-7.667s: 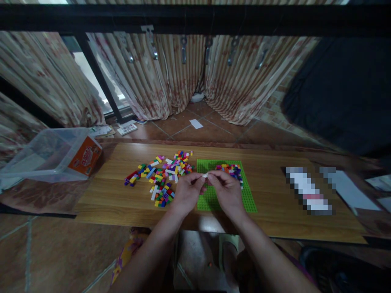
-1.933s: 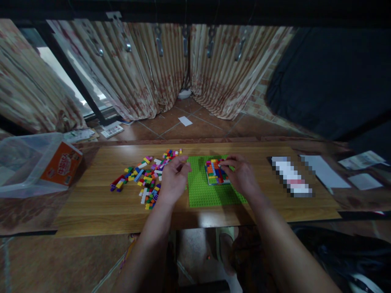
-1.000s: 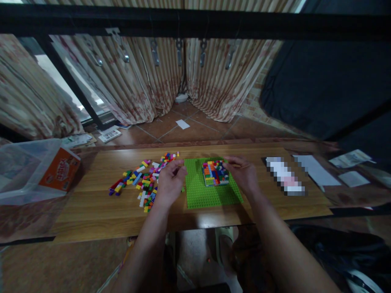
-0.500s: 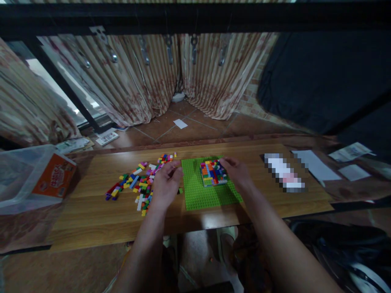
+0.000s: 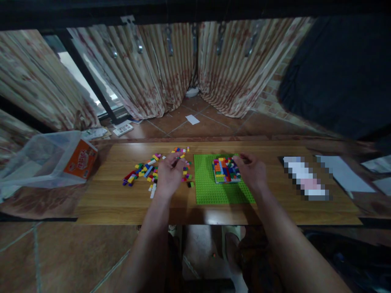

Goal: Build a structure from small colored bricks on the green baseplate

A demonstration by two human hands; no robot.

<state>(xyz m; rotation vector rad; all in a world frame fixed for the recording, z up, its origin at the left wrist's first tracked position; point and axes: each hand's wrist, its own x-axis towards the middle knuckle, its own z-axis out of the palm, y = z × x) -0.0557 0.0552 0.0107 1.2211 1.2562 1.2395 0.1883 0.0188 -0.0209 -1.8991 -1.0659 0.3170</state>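
A green studded baseplate (image 5: 224, 198) lies on the wooden table. On it sits a flat square build of many-coloured toy bricks (image 5: 225, 170) with a pale lower edge. My right hand (image 5: 253, 170) is at the right side of this build, its thumb and fingers pinched together at the far right corner; what is between them is hidden. Over the pile of loose bricks (image 5: 149, 169) hovers my left hand (image 5: 169, 175), fingers curled in toward the thumb. Anything in it is too small to make out. The left hand hides part of the pile.
A clear plastic bin (image 5: 49, 158) with an orange label stands off the table's left end. To the right lie a blurred-out flat object (image 5: 305, 179) and a white sheet of paper (image 5: 345, 173). Striped curtains (image 5: 171, 73) hang beyond the table.
The whole view has shifted, so things appear farther right. My left hand stays over the loose bricks, and my right hand remains at the build's right side, its fingers slightly more bent.
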